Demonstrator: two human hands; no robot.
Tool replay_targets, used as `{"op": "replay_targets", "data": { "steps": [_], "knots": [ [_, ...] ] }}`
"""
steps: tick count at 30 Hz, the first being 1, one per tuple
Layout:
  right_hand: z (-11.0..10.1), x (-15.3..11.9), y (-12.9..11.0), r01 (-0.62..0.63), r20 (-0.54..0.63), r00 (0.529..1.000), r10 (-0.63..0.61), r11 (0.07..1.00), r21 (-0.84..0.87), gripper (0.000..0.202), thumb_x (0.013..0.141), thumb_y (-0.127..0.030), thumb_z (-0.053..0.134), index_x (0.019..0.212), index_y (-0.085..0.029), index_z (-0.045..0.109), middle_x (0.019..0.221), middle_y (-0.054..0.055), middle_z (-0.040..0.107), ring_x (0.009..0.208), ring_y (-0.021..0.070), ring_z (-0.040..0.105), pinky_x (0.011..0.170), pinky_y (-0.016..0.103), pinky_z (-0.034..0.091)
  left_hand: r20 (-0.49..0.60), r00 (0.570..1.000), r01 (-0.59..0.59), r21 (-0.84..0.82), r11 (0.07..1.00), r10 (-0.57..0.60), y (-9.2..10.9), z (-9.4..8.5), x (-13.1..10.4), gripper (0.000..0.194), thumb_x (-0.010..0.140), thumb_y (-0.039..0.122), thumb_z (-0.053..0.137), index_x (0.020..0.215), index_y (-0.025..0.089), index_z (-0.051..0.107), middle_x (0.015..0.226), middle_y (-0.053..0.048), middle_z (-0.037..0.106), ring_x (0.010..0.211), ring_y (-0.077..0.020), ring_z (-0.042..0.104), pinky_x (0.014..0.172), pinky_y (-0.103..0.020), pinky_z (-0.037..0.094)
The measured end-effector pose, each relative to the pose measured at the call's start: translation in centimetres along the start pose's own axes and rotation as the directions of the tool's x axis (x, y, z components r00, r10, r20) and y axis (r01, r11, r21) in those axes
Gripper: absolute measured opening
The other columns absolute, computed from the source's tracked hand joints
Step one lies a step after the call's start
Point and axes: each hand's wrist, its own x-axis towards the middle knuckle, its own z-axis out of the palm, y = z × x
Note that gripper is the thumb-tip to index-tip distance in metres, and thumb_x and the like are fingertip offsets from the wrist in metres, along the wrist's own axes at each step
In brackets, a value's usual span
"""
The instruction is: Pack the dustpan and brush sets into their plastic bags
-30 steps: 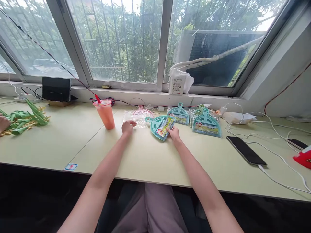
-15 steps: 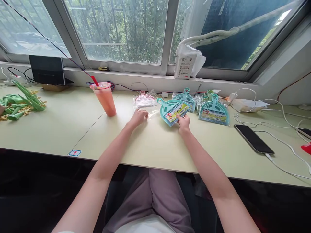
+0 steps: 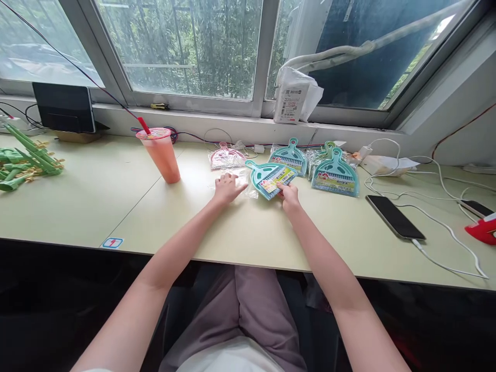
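Note:
My right hand (image 3: 290,198) grips the lower right corner of a teal mini dustpan and brush set (image 3: 267,178) that has a printed label across its bristles. The set is tilted, its handle end pointing to the upper left. On the tabletop to its left, my left hand (image 3: 228,188) rests with fingers spread on a clear plastic bag (image 3: 251,191). Behind that hand lies a pink dustpan set (image 3: 227,156) in clear wrapping. Further teal sets, one at the back (image 3: 290,156) and one to the right (image 3: 335,173), lie with a green set (image 3: 328,150) partly hidden between them.
An orange drink cup (image 3: 163,157) with a red straw stands left. A phone (image 3: 394,217) on a white cable lies right, near a red object (image 3: 482,229). Green plastic stems (image 3: 29,157) and a black tablet (image 3: 64,107) are at far left. A white box (image 3: 291,105) stands on the sill.
My left hand has gone from pinched fingers to spread ones, lying on the plastic bag. My right hand still holds the teal set, now tipped slightly flatter. The view has shifted a little.

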Motion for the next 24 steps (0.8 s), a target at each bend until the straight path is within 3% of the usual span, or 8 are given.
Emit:
{"op": "replay_targets", "data": {
  "steps": [3, 6, 8, 13, 20, 24],
  "knots": [
    [0.2, -0.3, -0.2, -0.01, 0.01, 1.0, 0.011, 0.999, -0.034, 0.014, 0.077, -0.006, 0.066, 0.085, -0.017, 0.064, 0.087, 0.002, 0.072, 0.072, 0.0109, 0.067, 0.059, 0.018, 0.058, 0.042, 0.999, -0.031, 0.079, 0.996, 0.028, 0.0, 0.6, -0.1, 0.039, 0.088, 0.042, 0.05, 0.116, 0.022, 0.068, 0.132, -0.012, 0.059, 0.123, -0.0318, 0.05, 0.104, -0.047, 0.032],
    [0.2, -0.4, -0.2, -0.011, 0.023, 1.0, 0.012, 0.999, -0.053, 0.013, 0.077, -0.006, 0.066, 0.085, -0.017, 0.064, 0.086, 0.002, 0.073, 0.074, 0.0115, 0.068, 0.06, 0.019, 0.059, -0.058, 0.996, 0.067, 0.117, 0.991, -0.06, -1.7, 0.2, 0.5, 0.036, 0.087, 0.022, 0.045, 0.112, 0.022, 0.071, 0.123, -0.01, 0.066, 0.117, -0.0291, 0.054, 0.104, -0.045, 0.032],
    [0.1, -0.4, -0.1, 0.0, 0.038, 0.999, 0.003, 0.998, -0.066, 0.014, 0.077, -0.006, 0.066, 0.086, -0.017, 0.065, 0.087, 0.003, 0.073, 0.074, 0.0122, 0.069, 0.062, 0.02, 0.06, -0.131, 0.986, 0.125, 0.134, 0.983, -0.107, -3.2, -0.3, 1.0, 0.036, 0.085, 0.017, 0.045, 0.108, 0.021, 0.072, 0.118, -0.011, 0.068, 0.114, -0.0292, 0.055, 0.103, -0.044, 0.033],
    [0.0, -0.1, 0.1, 0.046, 0.118, 0.992, -0.035, 0.994, -0.096, 0.017, 0.074, -0.01, 0.072, 0.088, -0.018, 0.065, 0.089, 0.003, 0.075, 0.077, 0.0153, 0.071, 0.07, 0.028, 0.062, -0.211, 0.962, 0.19, 0.078, 0.979, -0.17, -5.5, -0.9, 1.6, 0.024, 0.086, 0.021, 0.048, 0.093, 0.02, 0.071, 0.108, -0.014, 0.07, 0.109, -0.0316, 0.057, 0.096, -0.046, 0.039],
    [1.2, -1.3, 0.0, -0.009, 0.342, 0.938, 0.057, 0.99, -0.14, 0.021, 0.075, -0.009, 0.072, 0.093, -0.016, 0.067, 0.089, 0.004, 0.076, 0.076, 0.016, 0.073, 0.073, 0.028, 0.062, -0.351, 0.885, 0.282, -0.122, 0.952, -0.307, -5.9, -1.2, 1.4, 0.021, 0.094, 0.025, 0.045, 0.099, 0.022, 0.065, 0.106, -0.01, 0.069, 0.101, -0.0275, 0.062, 0.082, -0.036, 0.047],
    [1.9, -2.5, 0.5, -0.016, 0.31, 0.948, 0.069, 0.985, -0.169, 0.021, 0.074, -0.008, 0.073, 0.093, -0.017, 0.068, 0.09, 0.004, 0.076, 0.075, 0.0163, 0.072, 0.071, 0.029, 0.063, -0.377, 0.889, 0.245, -0.084, 0.966, -0.259, -5.4, -1.5, 1.1, 0.024, 0.097, 0.024, 0.041, 0.104, 0.021, 0.064, 0.107, -0.012, 0.067, 0.106, -0.0284, 0.059, 0.08, -0.036, 0.048]
  ]
}}
